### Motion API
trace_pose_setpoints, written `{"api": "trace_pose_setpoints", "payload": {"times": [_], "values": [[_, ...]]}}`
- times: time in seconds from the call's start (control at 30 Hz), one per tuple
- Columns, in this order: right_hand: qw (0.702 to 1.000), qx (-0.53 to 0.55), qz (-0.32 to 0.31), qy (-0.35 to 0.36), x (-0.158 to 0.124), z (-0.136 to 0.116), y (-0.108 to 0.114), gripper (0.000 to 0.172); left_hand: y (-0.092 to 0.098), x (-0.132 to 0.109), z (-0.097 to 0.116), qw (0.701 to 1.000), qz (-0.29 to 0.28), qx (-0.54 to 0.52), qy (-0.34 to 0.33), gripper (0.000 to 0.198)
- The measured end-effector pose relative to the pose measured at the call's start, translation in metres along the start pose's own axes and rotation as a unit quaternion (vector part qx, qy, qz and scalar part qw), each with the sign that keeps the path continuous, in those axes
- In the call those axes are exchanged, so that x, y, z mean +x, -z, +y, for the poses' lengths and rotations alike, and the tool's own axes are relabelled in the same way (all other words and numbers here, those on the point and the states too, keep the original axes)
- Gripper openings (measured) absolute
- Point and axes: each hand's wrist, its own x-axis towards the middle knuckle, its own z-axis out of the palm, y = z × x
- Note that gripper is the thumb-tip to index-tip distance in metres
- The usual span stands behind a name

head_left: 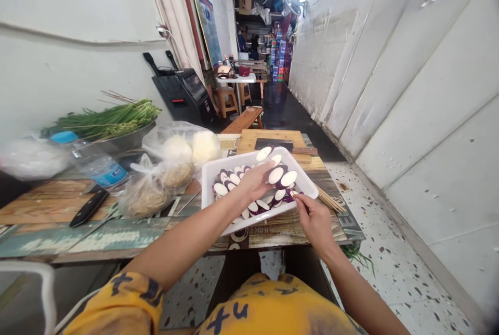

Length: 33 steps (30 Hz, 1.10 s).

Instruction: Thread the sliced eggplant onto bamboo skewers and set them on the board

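A white plastic tray (212,174) on the wooden table holds several eggplant slices (230,179), white with purple skin. My left hand (255,179) reaches into the tray, fingers closed on stacked eggplant slices (277,174) threaded in a row. My right hand (314,215) is at the tray's front right corner, pinching the end of a thin wooden skewer that points into those slices. One slice (264,153) rests on the tray's far rim.
A bundle of skewers (331,201) lies right of the tray. Behind are a cutting board (273,137) with a cleaver (273,144), bagged noodles (156,189), a black-handled knife (89,208), a water bottle (93,161) and green chives (109,119).
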Motion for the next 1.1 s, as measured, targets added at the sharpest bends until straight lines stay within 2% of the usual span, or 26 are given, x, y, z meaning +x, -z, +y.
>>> {"api": "trace_pose_setpoints", "payload": {"times": [0.17,0.27,0.33,0.57,0.73,0.97,1.1], "values": [[1.000,0.002,-0.009,0.016,0.001,-0.001,0.003,0.025,0.006,0.007,0.007,0.996,0.002,-0.056,-0.071,0.032],[0.999,-0.002,-0.023,0.023,-0.002,0.000,0.003,0.024,0.011,0.011,0.011,0.987,0.031,-0.091,-0.127,0.023],[0.999,-0.003,-0.028,0.023,-0.004,0.000,0.002,0.024,0.012,0.014,0.012,0.985,0.043,-0.094,-0.138,0.015],[0.999,-0.007,-0.027,0.025,-0.003,-0.005,0.004,0.024,0.011,0.015,0.014,0.986,0.049,-0.121,-0.101,0.011],[0.999,-0.002,-0.022,0.029,-0.005,-0.003,0.003,0.024,0.011,0.009,0.017,0.993,0.028,-0.077,-0.083,0.016],[0.999,-0.010,-0.026,0.017,-0.004,-0.003,0.002,0.024,0.007,0.008,0.012,0.994,0.076,-0.029,-0.070,0.019],[0.999,-0.020,-0.031,0.006,0.001,-0.002,0.006,0.026,0.010,0.009,0.014,0.996,0.061,-0.014,-0.067,0.025]]}}
